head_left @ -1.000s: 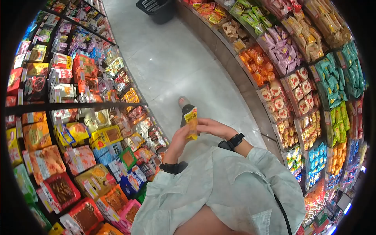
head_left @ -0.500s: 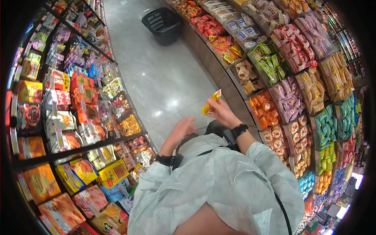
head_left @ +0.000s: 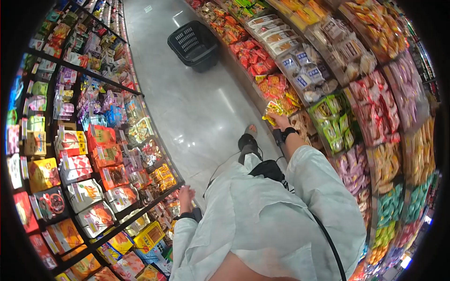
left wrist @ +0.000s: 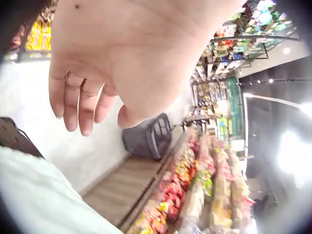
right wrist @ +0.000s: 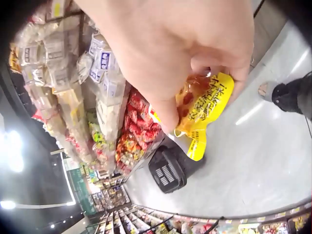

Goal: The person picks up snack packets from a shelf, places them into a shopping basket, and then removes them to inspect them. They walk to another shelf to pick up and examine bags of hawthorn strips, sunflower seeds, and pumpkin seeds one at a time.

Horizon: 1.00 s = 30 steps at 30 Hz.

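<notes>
My right hand point(head_left: 280, 121) point(right wrist: 195, 92) pinches a small yellow snack packet point(head_left: 272, 111) point(right wrist: 202, 109) between thumb and fingers. It holds the packet up against the right-hand shelf, next to orange and yellow packets point(head_left: 281, 91). My left hand point(head_left: 186, 195) point(left wrist: 92, 102) hangs at my side by the left shelf, fingers loosely curled, holding nothing. In the left wrist view the palm fills the top of the frame.
I stand in a narrow shop aisle with a pale tiled floor point(head_left: 197, 112). Shelves of snack packets line both sides point(head_left: 89, 140) point(head_left: 356, 117). A black shopping basket point(head_left: 196, 44) point(right wrist: 168, 170) point(left wrist: 148, 136) stands on the floor ahead, against the right shelf.
My right hand carried the yellow packet from in front of my chest out to the right shelf. My left hand let go of it and dropped to my side. I moved forward along the aisle.
</notes>
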Each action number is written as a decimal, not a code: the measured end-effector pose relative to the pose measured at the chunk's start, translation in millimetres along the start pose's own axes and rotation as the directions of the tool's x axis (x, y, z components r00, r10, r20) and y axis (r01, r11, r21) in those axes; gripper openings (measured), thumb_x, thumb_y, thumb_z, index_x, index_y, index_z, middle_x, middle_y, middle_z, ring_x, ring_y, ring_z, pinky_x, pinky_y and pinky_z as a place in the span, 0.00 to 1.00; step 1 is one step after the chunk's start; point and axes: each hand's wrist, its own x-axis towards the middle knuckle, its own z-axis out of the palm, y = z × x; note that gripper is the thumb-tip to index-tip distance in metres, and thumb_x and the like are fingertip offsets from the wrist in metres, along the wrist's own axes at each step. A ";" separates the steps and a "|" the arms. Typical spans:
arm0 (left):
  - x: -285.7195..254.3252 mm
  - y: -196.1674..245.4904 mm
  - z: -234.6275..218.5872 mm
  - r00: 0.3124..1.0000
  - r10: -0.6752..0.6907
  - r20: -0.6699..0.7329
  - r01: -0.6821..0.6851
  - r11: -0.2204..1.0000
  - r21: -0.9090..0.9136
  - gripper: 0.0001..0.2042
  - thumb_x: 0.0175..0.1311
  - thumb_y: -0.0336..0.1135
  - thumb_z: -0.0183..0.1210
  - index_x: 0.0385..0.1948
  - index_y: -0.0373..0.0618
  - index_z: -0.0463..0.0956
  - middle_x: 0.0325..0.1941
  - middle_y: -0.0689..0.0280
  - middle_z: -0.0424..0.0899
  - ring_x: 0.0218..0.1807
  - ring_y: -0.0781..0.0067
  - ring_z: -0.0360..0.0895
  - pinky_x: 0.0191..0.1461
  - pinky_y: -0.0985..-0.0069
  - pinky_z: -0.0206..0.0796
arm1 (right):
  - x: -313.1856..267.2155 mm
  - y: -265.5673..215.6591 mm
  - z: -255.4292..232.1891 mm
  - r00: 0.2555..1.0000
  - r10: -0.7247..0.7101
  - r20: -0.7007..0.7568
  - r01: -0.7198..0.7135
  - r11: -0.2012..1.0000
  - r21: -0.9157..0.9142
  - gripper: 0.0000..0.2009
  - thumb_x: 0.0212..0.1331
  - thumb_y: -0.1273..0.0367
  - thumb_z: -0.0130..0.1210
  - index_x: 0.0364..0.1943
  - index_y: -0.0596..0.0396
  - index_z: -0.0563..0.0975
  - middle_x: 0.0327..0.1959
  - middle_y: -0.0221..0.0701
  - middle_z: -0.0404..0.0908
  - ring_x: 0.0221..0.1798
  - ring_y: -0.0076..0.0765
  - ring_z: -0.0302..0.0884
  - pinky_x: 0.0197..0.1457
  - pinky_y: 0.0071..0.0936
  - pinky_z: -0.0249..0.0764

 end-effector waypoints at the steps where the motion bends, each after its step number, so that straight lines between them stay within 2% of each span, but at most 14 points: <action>1: 30.3 -41.4 -32.3 0.984 -0.056 0.167 0.083 0.983 -0.164 0.11 0.70 0.46 0.57 0.36 0.50 0.75 0.28 0.70 0.81 0.30 0.75 0.80 0.32 0.77 0.71 | 31.4 -0.7 -9.4 0.999 0.044 -0.026 -0.044 0.999 -0.013 0.18 0.55 0.64 0.72 0.48 0.55 0.80 0.40 0.29 0.86 0.38 0.30 0.85 0.34 0.33 0.79; 2: 57.7 -78.1 -61.1 0.938 -0.110 0.328 0.210 0.934 -0.289 0.10 0.70 0.46 0.56 0.34 0.52 0.74 0.27 0.71 0.80 0.28 0.75 0.78 0.30 0.77 0.70 | 56.8 -13.3 -9.7 0.996 0.076 -0.052 -0.077 0.997 -0.023 0.19 0.54 0.64 0.72 0.48 0.56 0.80 0.41 0.30 0.86 0.38 0.31 0.85 0.34 0.34 0.79; 4: 30.6 -100.7 -62.4 0.969 -0.165 0.187 0.223 0.908 -0.355 0.10 0.71 0.47 0.55 0.33 0.54 0.74 0.26 0.72 0.79 0.27 0.77 0.76 0.28 0.77 0.68 | 79.7 -44.8 -1.4 0.987 0.000 -0.164 0.013 0.997 0.075 0.21 0.53 0.65 0.71 0.50 0.58 0.80 0.44 0.34 0.85 0.39 0.35 0.84 0.37 0.38 0.81; 6: -31.9 -66.9 -27.8 0.918 -0.396 -0.031 0.380 0.899 -0.219 0.11 0.72 0.47 0.54 0.33 0.54 0.75 0.27 0.71 0.81 0.28 0.77 0.77 0.27 0.78 0.67 | 113.0 -61.3 -6.7 0.965 0.024 -0.263 -0.002 0.996 0.084 0.21 0.53 0.67 0.70 0.51 0.58 0.80 0.46 0.35 0.84 0.40 0.36 0.84 0.38 0.40 0.81; 10: -69.4 -60.7 -0.9 0.988 -0.151 -0.030 0.151 0.919 0.363 0.08 0.72 0.43 0.54 0.36 0.52 0.76 0.29 0.67 0.83 0.29 0.71 0.80 0.30 0.72 0.71 | 150.0 -103.0 0.4 0.913 0.014 -0.408 0.180 0.883 0.433 0.16 0.52 0.74 0.67 0.45 0.62 0.78 0.44 0.36 0.83 0.42 0.39 0.83 0.39 0.31 0.84; 13: -75.3 -35.1 11.7 0.982 0.021 0.190 -0.166 0.589 0.791 0.07 0.70 0.40 0.54 0.39 0.49 0.76 0.29 0.62 0.83 0.30 0.66 0.81 0.31 0.69 0.72 | 180.5 -89.6 -2.4 0.911 0.061 -0.409 0.247 0.713 0.656 0.13 0.52 0.82 0.64 0.41 0.58 0.76 0.41 0.36 0.81 0.41 0.33 0.81 0.39 0.29 0.84; 17: -58.6 9.3 22.9 0.862 0.212 0.461 -0.492 0.134 0.860 0.08 0.69 0.36 0.54 0.43 0.45 0.77 0.29 0.55 0.83 0.31 0.59 0.83 0.33 0.65 0.74 | 173.2 -68.3 21.9 0.836 0.030 -0.547 0.362 0.719 0.593 0.06 0.54 0.79 0.60 0.30 0.54 0.75 0.24 0.29 0.76 0.23 0.28 0.75 0.27 0.25 0.76; 18: -53.2 20.3 28.4 0.930 0.193 0.311 -0.363 0.371 0.855 0.08 0.68 0.35 0.54 0.44 0.44 0.77 0.29 0.53 0.83 0.31 0.57 0.84 0.33 0.65 0.74 | 167.5 -59.3 21.6 0.884 -0.003 -0.467 0.272 0.816 0.510 0.05 0.55 0.77 0.59 0.30 0.52 0.75 0.23 0.29 0.76 0.22 0.28 0.74 0.26 0.24 0.74; 19: -52.3 44.7 47.2 0.994 0.106 0.006 -0.093 0.838 0.538 0.08 0.70 0.37 0.55 0.43 0.44 0.76 0.30 0.57 0.84 0.30 0.62 0.84 0.33 0.67 0.75 | 165.6 -48.6 13.8 0.925 -0.027 -0.379 0.191 0.895 0.403 0.05 0.56 0.76 0.59 0.29 0.51 0.75 0.22 0.28 0.75 0.21 0.27 0.73 0.24 0.24 0.72; 20: -49.9 60.6 59.7 0.971 -0.133 -0.196 0.131 0.991 -0.022 0.08 0.72 0.39 0.55 0.41 0.45 0.76 0.30 0.61 0.84 0.29 0.66 0.84 0.33 0.69 0.76 | 163.1 -41.8 6.5 0.956 -0.043 -0.290 0.127 0.952 0.279 0.04 0.57 0.75 0.58 0.29 0.50 0.75 0.20 0.27 0.75 0.20 0.27 0.72 0.23 0.24 0.69; 22: -41.5 98.6 77.8 0.962 -0.100 -0.255 0.107 0.994 0.012 0.10 0.73 0.43 0.56 0.40 0.47 0.76 0.31 0.66 0.84 0.30 0.72 0.83 0.34 0.73 0.76 | 153.0 -38.4 2.3 0.985 0.055 -0.164 -0.022 0.980 0.197 0.04 0.59 0.70 0.58 0.28 0.47 0.75 0.19 0.25 0.74 0.19 0.26 0.70 0.20 0.24 0.66; 23: -28.9 101.6 78.2 0.964 -0.102 -0.244 0.106 0.994 0.002 0.09 0.71 0.42 0.57 0.41 0.47 0.76 0.31 0.65 0.85 0.31 0.72 0.83 0.33 0.75 0.75 | 142.0 -44.0 -5.2 0.972 0.233 -0.033 -0.225 0.960 0.165 0.05 0.59 0.68 0.59 0.28 0.45 0.75 0.21 0.23 0.75 0.21 0.25 0.72 0.24 0.25 0.68; 26: 15.5 104.9 71.6 0.974 -0.227 -0.009 0.227 0.972 0.063 0.09 0.70 0.41 0.57 0.40 0.47 0.76 0.31 0.64 0.84 0.31 0.73 0.83 0.31 0.77 0.73 | 125.5 -32.2 -0.4 0.968 0.251 -0.018 -0.235 0.929 0.286 0.11 0.65 0.59 0.55 0.25 0.44 0.76 0.20 0.24 0.77 0.22 0.24 0.74 0.25 0.23 0.70; 30: 64.6 101.6 63.7 0.972 -0.221 0.074 0.212 0.971 0.114 0.11 0.71 0.43 0.57 0.45 0.47 0.76 0.32 0.64 0.85 0.31 0.73 0.82 0.33 0.76 0.74 | 132.2 19.3 -44.7 0.967 0.240 -0.086 -0.222 0.958 0.180 0.10 0.65 0.62 0.56 0.26 0.46 0.75 0.22 0.24 0.78 0.23 0.24 0.74 0.27 0.22 0.72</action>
